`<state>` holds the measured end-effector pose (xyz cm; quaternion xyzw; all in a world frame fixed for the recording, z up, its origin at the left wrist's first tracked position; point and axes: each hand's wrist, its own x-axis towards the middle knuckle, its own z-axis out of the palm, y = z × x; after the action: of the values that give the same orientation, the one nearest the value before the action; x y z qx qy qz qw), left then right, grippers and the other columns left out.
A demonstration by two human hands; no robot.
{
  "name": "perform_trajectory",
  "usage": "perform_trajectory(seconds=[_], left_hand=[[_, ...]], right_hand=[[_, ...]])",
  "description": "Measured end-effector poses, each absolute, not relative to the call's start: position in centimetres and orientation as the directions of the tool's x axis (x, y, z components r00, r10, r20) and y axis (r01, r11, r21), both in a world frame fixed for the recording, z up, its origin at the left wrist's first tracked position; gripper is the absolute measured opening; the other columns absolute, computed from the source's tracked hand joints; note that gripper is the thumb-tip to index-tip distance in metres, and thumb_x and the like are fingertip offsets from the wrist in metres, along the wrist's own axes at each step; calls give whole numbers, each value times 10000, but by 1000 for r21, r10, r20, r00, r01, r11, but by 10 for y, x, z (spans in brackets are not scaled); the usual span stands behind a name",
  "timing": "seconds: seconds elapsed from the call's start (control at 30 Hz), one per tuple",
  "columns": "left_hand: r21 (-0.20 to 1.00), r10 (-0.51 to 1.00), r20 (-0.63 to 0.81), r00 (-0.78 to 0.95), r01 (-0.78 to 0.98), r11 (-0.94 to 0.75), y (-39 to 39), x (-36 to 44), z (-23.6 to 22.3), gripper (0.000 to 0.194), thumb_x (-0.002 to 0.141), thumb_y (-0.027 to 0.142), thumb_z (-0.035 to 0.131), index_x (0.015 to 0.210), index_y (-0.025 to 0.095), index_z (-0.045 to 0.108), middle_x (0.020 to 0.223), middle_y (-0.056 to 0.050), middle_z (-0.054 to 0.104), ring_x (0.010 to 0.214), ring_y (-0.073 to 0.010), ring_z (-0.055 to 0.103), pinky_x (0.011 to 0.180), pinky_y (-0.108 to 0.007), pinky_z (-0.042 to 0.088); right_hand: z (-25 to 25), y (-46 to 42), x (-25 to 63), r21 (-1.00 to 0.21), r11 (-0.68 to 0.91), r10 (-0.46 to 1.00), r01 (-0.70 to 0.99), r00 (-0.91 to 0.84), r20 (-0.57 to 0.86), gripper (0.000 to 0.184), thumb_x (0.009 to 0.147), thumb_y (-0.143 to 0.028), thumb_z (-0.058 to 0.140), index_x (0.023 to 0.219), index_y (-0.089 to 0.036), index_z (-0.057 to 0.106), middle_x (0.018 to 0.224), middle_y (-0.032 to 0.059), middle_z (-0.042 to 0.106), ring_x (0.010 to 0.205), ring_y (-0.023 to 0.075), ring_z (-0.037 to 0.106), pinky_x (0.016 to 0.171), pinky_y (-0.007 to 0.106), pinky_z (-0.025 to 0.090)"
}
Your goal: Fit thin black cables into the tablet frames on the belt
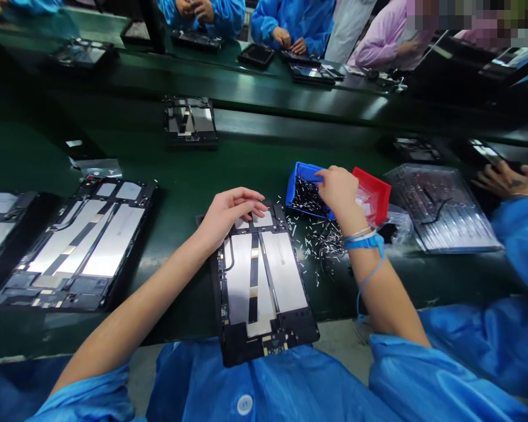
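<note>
An opened tablet (286, 275), its silver battery cells and dark ribbon cables exposed, lies in front of me and juts over the table's near edge. Over its far end rests my left hand (233, 214), palm down with the fingers loosely stretched; whether it touches the tablet I cannot tell. My right hand (339, 190) reaches to the blue bin (295, 181) of small black and white strips, its fingertips over the bin. What those fingers pinch, if anything, is hidden. Loose strips (330, 237) lie spilled on the table below the bin. A blue strap circles my right wrist.
Left of me lie more opened tablets (88, 240); another tablet (190, 123) lies farther back. A red bin (381, 190) adjoins the blue one, with stacked clear plastic trays (449, 211) to its right. A co-worker's hand (508, 179) is at far right; others work across the line.
</note>
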<state>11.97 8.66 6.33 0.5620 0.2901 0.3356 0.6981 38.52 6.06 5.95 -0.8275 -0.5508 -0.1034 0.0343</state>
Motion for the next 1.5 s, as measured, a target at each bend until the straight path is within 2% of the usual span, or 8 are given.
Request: perform_trajectory(seconds=[0.2, 0.4, 0.53, 0.67, 0.8, 0.93, 1.13, 1.5], left_hand=[[981, 804, -22, 595, -143, 132, 85, 117, 61, 155, 764, 213, 626, 884, 133, 683, 801, -66, 728, 713, -157, 675, 638, -261, 470], [981, 805, -6, 593, -153, 119, 79, 115, 63, 136, 766, 186, 618, 872, 131, 681, 783, -58, 721, 718, -148, 670, 635, -248, 467], [969, 771, -30, 636, -171, 179, 71, 116, 64, 133, 768, 186, 624, 876, 130, 678, 799, -65, 719, 738, -153, 681, 593, -223, 471], [902, 611, -153, 777, -143, 408, 63, 118, 65, 250, 824, 339, 599, 904, 110, 662, 815, -111, 728, 647, -163, 683, 452, -202, 441], [851, 458, -193, 868, -85, 518, 58, 119, 67, 266, 788, 347, 665, 896, 106, 629, 778, -105, 736, 562, -154, 682, 391, -173, 413], [869, 461, -182, 869, -77, 489, 54, 119, 68, 147, 758, 205, 678, 840, 106, 607, 710, -82, 729, 509, -139, 671, 367, -149, 388], [920, 573, -184, 798, -65, 386, 49, 122, 65, 13, 813, 116, 579, 824, 117, 587, 637, -40, 696, 478, -116, 643, 370, -144, 389], [973, 702, -92, 707, -87, 215, 37, 125, 64, 507, 719, 12, 567, 1206, 151, 557, 764, -8, 700, 674, -132, 683, 479, -156, 488]], right_hand=[[63, 75, 379, 137, -465, 885, 875, 455, 99, 220, 781, -29, 542, 865, -77, 739, 893, 235, 716, 880, 327, 678, 676, 350, 409], [74, 32, 392, 3, -558, 774, 830, 518, 365, 187, 828, -248, 565, 838, -182, 739, 836, 130, 733, 792, 289, 662, 611, 345, 414], [73, 6, 368, -39, -220, 752, 975, 195, 629, 222, 876, -250, 531, 775, -208, 723, 768, 67, 720, 763, 217, 638, 638, 331, 449], [71, -9, 320, 151, 143, 612, 978, -207, 763, 200, 887, -135, 548, 816, -218, 715, 729, 25, 717, 645, 151, 600, 584, 289, 457], [72, -13, 291, 268, 322, 449, 908, -395, 801, 186, 820, -32, 601, 865, -189, 690, 731, 34, 721, 620, 138, 594, 543, 265, 457], [71, -15, 285, 234, 348, 436, 908, -377, 817, 181, 802, -26, 626, 893, -177, 666, 742, 52, 726, 629, 147, 602, 539, 262, 480], [69, -29, 275, 49, 353, 507, 935, -235, 829, 238, 791, -31, 644, 957, -199, 668, 811, 60, 729, 697, 166, 639, 593, 286, 522], [64, -42, 268, -32, 345, 638, 938, -209, 741, 95, 810, -79, 653, 882, -133, 681, 840, 98, 752, 723, 184, 645, 613, 299, 534]])
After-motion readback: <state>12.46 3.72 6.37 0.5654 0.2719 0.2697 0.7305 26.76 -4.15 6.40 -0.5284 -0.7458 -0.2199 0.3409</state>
